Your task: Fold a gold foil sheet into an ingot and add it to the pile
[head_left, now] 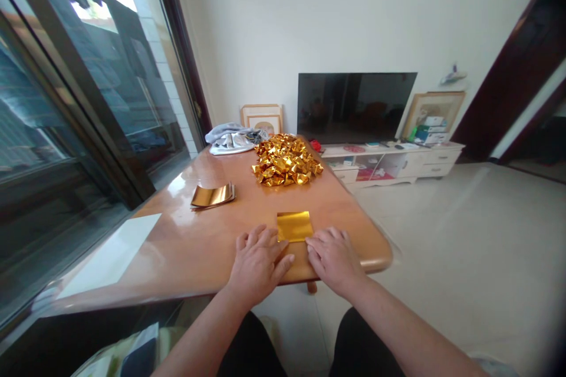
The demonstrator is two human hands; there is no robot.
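A square gold foil sheet point(294, 227) lies flat on the wooden table near its front edge. My left hand point(259, 262) rests at its lower left corner, fingers spread and thumb stretched out, with a fingertip touching the edge. At the lower right corner is my right hand point(333, 259), its fingertips on the foil's edge and its fingers slightly bent but apart from the thumb. Farther back on the table is a heap of folded gold foil pieces point(286, 162). To the left lies a stack of gold foil sheets point(213, 195), curling up at the edges.
The wooden table point(186, 253) has a rounded right corner. A white sheet point(112, 253) lies on its left side, and crumpled grey cloth point(234, 138) is at the far end. Beyond stand a television point(356, 107) and a white cabinet point(402, 162). Glass doors point(101, 59) are at left.
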